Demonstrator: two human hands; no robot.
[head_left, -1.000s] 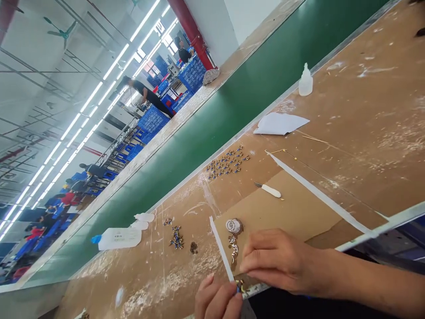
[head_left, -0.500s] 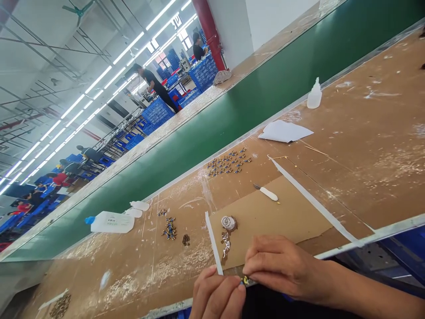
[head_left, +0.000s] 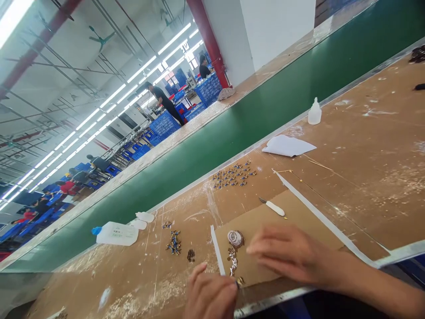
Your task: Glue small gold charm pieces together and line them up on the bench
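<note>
My left hand (head_left: 212, 292), at the bottom edge, is closed in a pinch on a small blue-and-gold metal piece (head_left: 239, 282). My right hand (head_left: 288, 254) hovers over the brown cardboard sheet (head_left: 308, 217), apart from the left. Its fingers are stretched out, slightly blurred, with nothing visible in them. Left of those fingers stands a small round whitish tub (head_left: 235, 238), a shiny smear (head_left: 233, 262) trailing below it. A white-handled knife (head_left: 275, 208) lies higher on the sheet.
Rows of blue-and-gold pieces (head_left: 233, 175) lie behind the sheet; a heap of similar ones (head_left: 174, 243) and small dark bits (head_left: 190, 255) lie left. A large bottle (head_left: 117, 233), a dropper bottle (head_left: 314, 112) and white paper (head_left: 288, 145) rest nearby. A green belt (head_left: 199, 155) runs behind.
My right hand has come away from the piece and moved up over the cardboard, its fingers loosening. My left hand keeps the piece. The whole view has tilted up slightly.
</note>
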